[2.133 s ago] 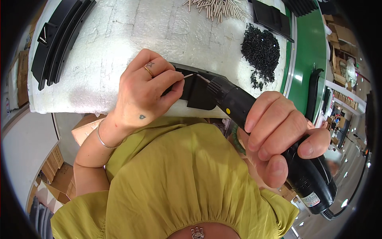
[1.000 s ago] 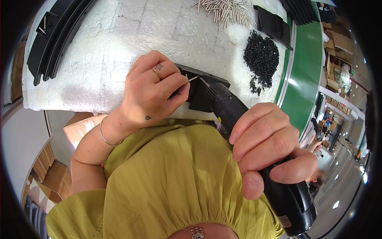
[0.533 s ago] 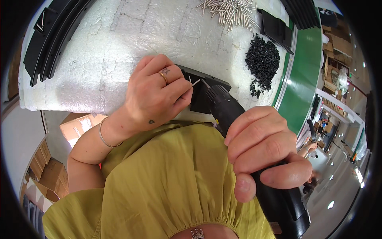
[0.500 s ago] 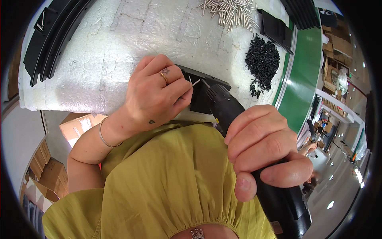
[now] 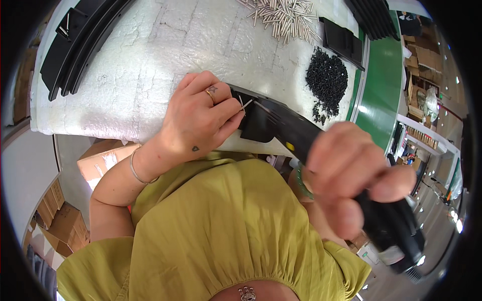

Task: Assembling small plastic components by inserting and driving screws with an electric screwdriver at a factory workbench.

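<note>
My left hand (image 5: 201,115) is closed at the near edge of the padded table, its fingers curled over the left end of a black part (image 5: 258,129) with a flat plate and a long rail. Thin silver pins (image 5: 246,105) show beside those fingertips; their far ends are hidden. Blurred by motion, my right hand (image 5: 351,173) is wrapped around a black electric screwdriver (image 5: 298,134). The screwdriver lies slanted, its bit pointing up-left at the rail of the black part. Whether the bit touches the part, I cannot tell.
Silver pins lie in a heap (image 5: 286,19) at the far side, with a pile of small black screws (image 5: 327,80) nearer on the right. A black plate (image 5: 342,42) sits beside them. Long black rails (image 5: 83,47) are at the far left. Cardboard boxes (image 5: 103,159) stand below the table.
My right hand and the screwdriver have swung to the right and slightly up, so the tool lies flatter. My left hand keeps its hold. The whole view has shifted a little.
</note>
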Available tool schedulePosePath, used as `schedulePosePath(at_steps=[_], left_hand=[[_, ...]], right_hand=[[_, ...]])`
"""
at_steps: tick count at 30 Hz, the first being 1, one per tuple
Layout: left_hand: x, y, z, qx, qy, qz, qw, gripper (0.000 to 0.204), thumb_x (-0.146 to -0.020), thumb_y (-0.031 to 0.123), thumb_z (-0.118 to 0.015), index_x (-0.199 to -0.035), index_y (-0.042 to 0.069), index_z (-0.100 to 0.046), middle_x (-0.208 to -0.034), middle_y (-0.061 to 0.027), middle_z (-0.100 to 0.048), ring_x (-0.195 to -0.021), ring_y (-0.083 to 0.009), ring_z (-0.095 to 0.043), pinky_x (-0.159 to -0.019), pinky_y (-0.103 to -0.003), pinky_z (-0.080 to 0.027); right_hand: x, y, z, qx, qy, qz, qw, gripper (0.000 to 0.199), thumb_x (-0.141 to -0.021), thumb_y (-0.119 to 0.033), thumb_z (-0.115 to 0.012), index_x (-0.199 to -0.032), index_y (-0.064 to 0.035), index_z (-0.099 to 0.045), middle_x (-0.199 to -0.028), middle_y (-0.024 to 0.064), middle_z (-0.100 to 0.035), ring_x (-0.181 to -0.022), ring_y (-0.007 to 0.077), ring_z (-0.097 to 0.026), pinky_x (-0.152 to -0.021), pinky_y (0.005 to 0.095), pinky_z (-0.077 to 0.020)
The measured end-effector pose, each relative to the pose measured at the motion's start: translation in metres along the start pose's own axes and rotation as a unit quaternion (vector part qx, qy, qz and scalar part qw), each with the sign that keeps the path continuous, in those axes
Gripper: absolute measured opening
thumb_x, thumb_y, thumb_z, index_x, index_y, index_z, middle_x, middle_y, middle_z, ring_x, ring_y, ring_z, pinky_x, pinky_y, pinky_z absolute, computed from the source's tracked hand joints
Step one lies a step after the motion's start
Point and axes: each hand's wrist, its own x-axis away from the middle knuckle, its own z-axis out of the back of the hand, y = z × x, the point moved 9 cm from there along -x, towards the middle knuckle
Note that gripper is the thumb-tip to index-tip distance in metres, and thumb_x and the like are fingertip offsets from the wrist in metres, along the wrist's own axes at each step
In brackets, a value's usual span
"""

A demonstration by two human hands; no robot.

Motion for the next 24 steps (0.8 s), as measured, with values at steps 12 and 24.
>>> schedulePosePath(at_steps=[12, 24], left_hand=[[-0.022, 0.001, 0.008, -0.016, -0.206, -0.016, 0.978, 0.072, -0.057, 0.018, -0.082, -0.121, 0.005, -0.053, -0.098, -0.0104, -0.063, -0.088, -0.0239, -0.058, -0.078, -0.033, -0.048], [-0.013, -0.083, 0.111, 0.749, 0.034, 0.337, 0.57, 0.063, -0.097, 0.047, -0.034, -0.135, -0.002, -0.039, -0.12, -0.027, -0.054, -0.098, -0.035, -0.062, -0.08, -0.043, -0.055]], right_hand=[[0.029, -0.055, 0.106, -0.102, 0.261, 0.132, 0.951, 0.027, -0.078, -0.011, -0.054, -0.104, -0.0068, -0.051, -0.062, -0.0043, -0.041, -0.053, 0.0085, -0.041, -0.062, 0.0274, -0.0327], [0.064, -0.024, 0.13, -0.106, 0.36, 0.114, 0.92, 0.027, -0.076, -0.009, -0.05, -0.103, -0.0054, -0.049, -0.06, -0.0027, -0.035, -0.052, 0.008, -0.038, -0.062, 0.0271, -0.0313]])
